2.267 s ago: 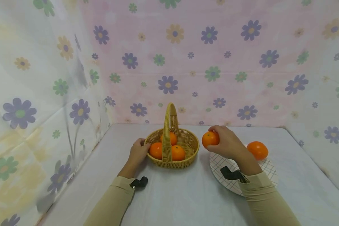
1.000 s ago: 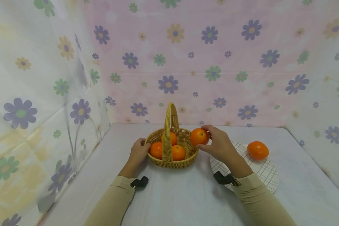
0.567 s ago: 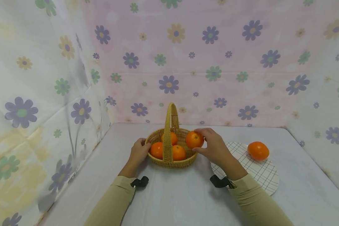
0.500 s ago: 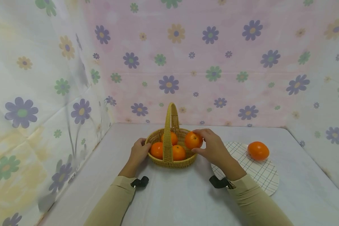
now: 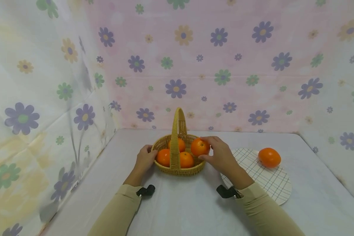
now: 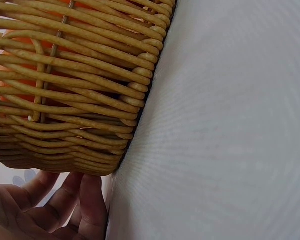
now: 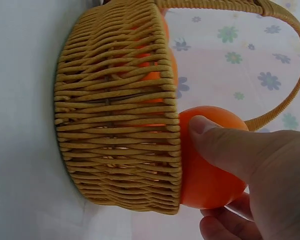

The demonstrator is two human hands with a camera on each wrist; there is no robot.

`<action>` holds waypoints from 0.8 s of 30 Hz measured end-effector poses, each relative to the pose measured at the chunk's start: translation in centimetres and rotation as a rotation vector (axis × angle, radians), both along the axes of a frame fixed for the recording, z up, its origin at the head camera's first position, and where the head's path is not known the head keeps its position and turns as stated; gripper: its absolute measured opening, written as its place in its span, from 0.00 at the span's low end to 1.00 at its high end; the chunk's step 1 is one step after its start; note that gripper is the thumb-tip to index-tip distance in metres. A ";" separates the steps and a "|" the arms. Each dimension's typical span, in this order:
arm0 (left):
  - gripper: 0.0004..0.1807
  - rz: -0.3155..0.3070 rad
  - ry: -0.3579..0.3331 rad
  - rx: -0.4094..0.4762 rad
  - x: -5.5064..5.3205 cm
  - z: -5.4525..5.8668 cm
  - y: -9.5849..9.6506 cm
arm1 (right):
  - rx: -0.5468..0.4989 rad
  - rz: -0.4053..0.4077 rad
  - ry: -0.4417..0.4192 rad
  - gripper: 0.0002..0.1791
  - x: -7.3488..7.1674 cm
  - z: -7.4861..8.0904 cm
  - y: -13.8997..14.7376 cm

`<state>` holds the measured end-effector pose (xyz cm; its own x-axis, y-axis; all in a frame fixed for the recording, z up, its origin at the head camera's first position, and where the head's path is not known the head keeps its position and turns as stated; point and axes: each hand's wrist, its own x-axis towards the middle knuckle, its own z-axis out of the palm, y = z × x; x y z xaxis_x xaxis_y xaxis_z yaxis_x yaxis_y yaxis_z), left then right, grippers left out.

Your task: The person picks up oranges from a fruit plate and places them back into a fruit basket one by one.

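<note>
A yellow wicker basket (image 5: 191, 171) with a tall arched handle stands on the table, several oranges (image 5: 186, 159) lying in its left and middle part. My left hand (image 5: 144, 160) holds the basket at its left end, thumb at the rim; in the left wrist view its fingertips (image 6: 92, 187) press against the woven side. Between thumb and fingers, my right hand (image 5: 221, 155) grips another orange (image 5: 200, 147) at the basket's right end. Seen in the right wrist view, that orange (image 7: 210, 175) is partly below the rim, the thumb on its near side.
To the right lies a white plate (image 5: 271, 183) with a dark grid pattern, one orange (image 5: 269, 157) on it; the right forearm covers part of its left side. Flowered cloth (image 5: 200, 82) hangs behind and at both sides of the white table (image 5: 177, 203).
The right hand has carried its orange leftward from beside the plate to the basket's right end and lowered it partly inside. The left hand and basket have stayed in place.
</note>
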<state>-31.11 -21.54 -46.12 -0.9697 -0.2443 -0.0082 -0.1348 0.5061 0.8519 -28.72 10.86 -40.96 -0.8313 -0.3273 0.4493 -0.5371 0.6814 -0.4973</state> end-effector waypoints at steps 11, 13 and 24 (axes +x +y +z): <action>0.26 -0.005 -0.014 0.009 0.1 0.3 -0.1 | 0.034 -0.027 0.027 0.39 0.0 -0.8 -0.8; 0.27 -0.002 -0.014 0.001 0.1 0.3 -0.1 | 0.041 -0.029 0.026 0.39 0.0 -0.8 -0.9; 0.24 -0.006 0.017 -0.044 0.1 0.2 -0.1 | 0.042 -0.052 -0.006 0.41 0.1 -1.2 -0.9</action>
